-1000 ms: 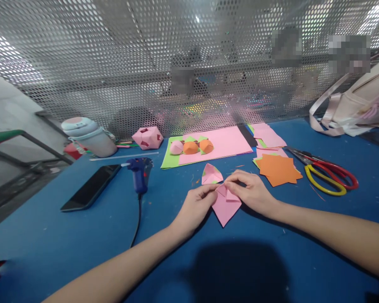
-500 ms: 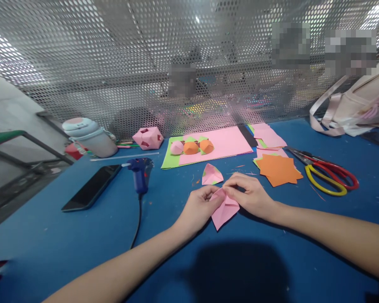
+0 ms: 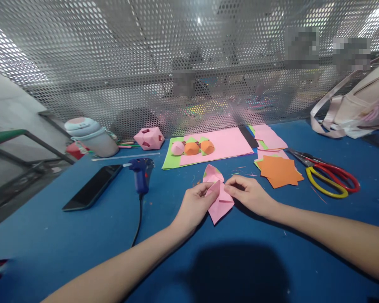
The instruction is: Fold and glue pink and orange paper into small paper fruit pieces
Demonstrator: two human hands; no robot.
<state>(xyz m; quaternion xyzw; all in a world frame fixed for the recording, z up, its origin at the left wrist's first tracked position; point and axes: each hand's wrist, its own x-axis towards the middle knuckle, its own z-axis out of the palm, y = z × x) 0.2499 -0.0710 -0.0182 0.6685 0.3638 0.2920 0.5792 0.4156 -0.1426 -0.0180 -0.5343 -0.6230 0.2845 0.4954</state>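
Note:
My left hand (image 3: 197, 206) pinches a folded pink paper (image 3: 220, 207) between thumb and fingers, its pointed lower corner hanging toward me. At the paper's right side is my right hand (image 3: 251, 193), thumb and forefinger closed at its edge. The fingers partly hide the folds. Just behind, a small folded pink and green paper piece (image 3: 211, 172) stands on the blue table (image 3: 164, 269), partly covered by the held paper.
To the left lie a glue gun (image 3: 141, 176) with its cord, a phone (image 3: 93, 187) and a bottle (image 3: 94, 136). Paper sheets (image 3: 230, 143) carry folded pieces at the back. On the right are orange paper squares (image 3: 279, 170), scissors (image 3: 328, 176) and a bag (image 3: 360, 105).
The pink paper has shifted slightly left and up, now overlapping the small folded piece behind. My right fingers have slid from its top to its right edge.

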